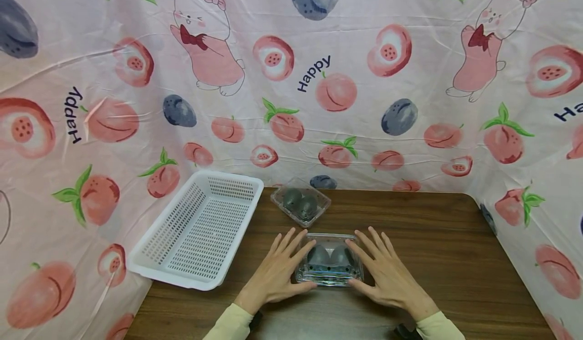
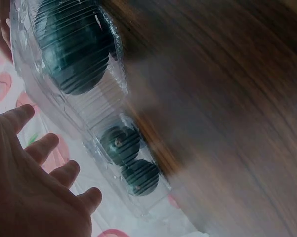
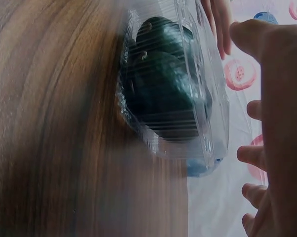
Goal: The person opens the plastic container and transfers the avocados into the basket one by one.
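A clear plastic clamshell box (image 1: 329, 281) sits in front of me on the table, closed, with two dark green fruits (image 3: 160, 94) inside that look like avocados. My left hand (image 1: 279, 274) is at the box's left side, fingers spread and fairly straight. On the opposite side, my right hand (image 1: 387, 274) has its fingers spread too. In the head view both index fingers and thumbs overlap the box's edges; whether they touch it I cannot tell. Just behind stands a second clear box (image 1: 321, 211), holding two similar fruits (image 2: 140, 177).
To the left lies a white perforated plastic basket (image 1: 211, 284) with nothing visible inside. The brown wooden table (image 1: 455, 249) extends to the right. A pink fruit-and-rabbit printed cloth (image 1: 291, 21) hangs behind and along both sides.
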`<control>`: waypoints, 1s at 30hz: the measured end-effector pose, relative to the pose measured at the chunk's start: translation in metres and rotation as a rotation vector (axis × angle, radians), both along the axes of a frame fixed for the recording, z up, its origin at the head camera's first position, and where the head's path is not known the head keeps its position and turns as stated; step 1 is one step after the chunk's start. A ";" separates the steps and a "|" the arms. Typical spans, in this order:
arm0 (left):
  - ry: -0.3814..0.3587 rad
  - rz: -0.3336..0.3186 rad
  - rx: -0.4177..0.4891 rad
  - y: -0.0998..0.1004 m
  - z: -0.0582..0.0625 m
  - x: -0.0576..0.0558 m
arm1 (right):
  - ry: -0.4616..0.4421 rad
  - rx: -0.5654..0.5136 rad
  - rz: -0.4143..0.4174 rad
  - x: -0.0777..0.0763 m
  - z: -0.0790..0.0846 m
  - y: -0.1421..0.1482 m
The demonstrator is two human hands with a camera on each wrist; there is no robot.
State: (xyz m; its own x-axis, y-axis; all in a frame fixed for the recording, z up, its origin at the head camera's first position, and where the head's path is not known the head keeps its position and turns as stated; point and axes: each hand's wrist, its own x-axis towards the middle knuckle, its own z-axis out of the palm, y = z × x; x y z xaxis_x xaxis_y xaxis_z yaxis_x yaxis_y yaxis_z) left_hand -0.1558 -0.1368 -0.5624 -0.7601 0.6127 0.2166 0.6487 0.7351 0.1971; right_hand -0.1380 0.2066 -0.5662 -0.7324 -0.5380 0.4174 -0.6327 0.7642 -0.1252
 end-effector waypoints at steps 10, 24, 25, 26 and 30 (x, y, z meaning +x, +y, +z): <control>-0.063 -0.017 -0.033 0.012 -0.003 0.001 | -0.025 0.009 0.021 0.002 -0.003 -0.012; -0.069 -0.030 -0.056 0.022 -0.010 -0.003 | -0.017 0.025 0.016 0.003 -0.008 -0.022; -0.067 -0.030 -0.058 0.022 -0.011 -0.003 | -0.015 0.027 0.014 0.002 -0.008 -0.022; -0.066 -0.030 -0.060 0.022 -0.011 -0.004 | -0.012 0.030 0.013 0.002 -0.009 -0.022; -0.064 -0.027 -0.065 0.023 -0.012 -0.004 | -0.001 0.033 0.014 0.001 -0.012 -0.023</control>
